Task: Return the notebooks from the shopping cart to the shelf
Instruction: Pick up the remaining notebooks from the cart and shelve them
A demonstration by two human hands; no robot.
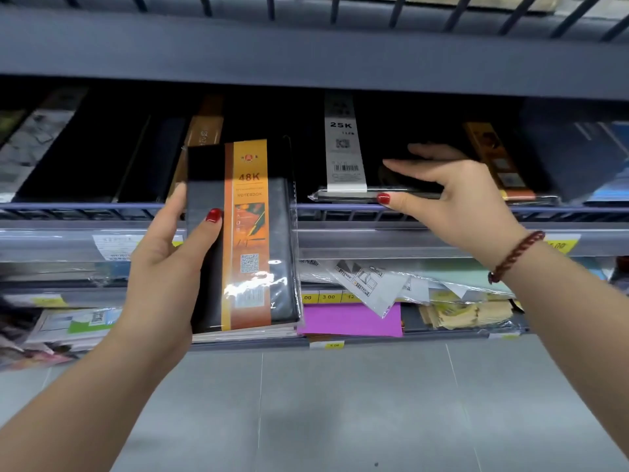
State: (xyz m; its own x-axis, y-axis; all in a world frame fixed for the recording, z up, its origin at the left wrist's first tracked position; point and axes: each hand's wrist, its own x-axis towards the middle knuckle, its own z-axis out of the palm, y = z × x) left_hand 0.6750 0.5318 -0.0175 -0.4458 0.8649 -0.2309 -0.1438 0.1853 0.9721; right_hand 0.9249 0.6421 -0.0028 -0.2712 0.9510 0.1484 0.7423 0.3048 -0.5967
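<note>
Left hand (170, 267) (head view) is clamped on the upright 48K notebook (252, 233), thumb across the cover and fingers behind, in front of the shelf (85, 206). Right hand (452, 195) is pinched on a dark notebook (413, 191) laid flat at the shelf's front edge — fingers above, thumb below. Both notebooks are judged stiff and light; the glossy film wrap (253, 288) is likely slippery — long edges are best gripped.
</note>
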